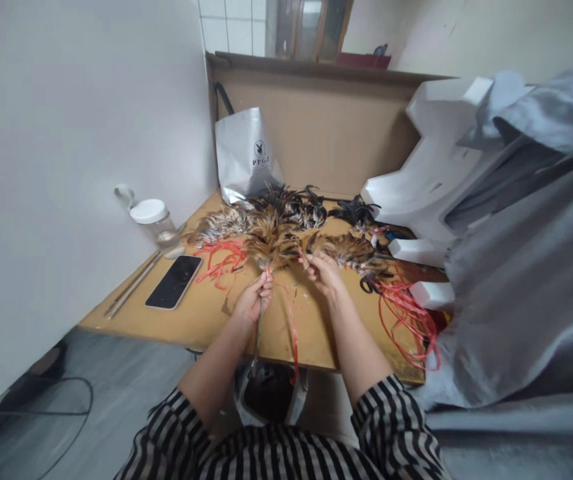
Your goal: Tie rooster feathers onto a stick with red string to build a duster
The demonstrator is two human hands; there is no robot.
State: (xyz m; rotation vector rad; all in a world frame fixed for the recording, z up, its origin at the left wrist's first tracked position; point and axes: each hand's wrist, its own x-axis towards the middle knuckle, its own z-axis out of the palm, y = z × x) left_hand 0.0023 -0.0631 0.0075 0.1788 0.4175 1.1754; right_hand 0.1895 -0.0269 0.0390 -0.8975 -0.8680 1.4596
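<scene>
Silver bag (pixel 236 150): carries dark printing on the pale, shiny front, toward the right-hand side of that face.
Lettering (pixel 261 161): reads "PPGZ", in spaced dark capitals set in a single row; clear in "PPG", less sure in the last character, which could be read as "Z" or "2".
Emblem (pixel 259 149): shows a dark rabbit's head with raised ears, enclosed in a thin round ring; placed directly above the capitals.
Fine print: seems to run just below the capitals; too small and blurred to make out.
Printing on the bag: faces the camera, upright, tipped slightly with the bag's surface.
</scene>
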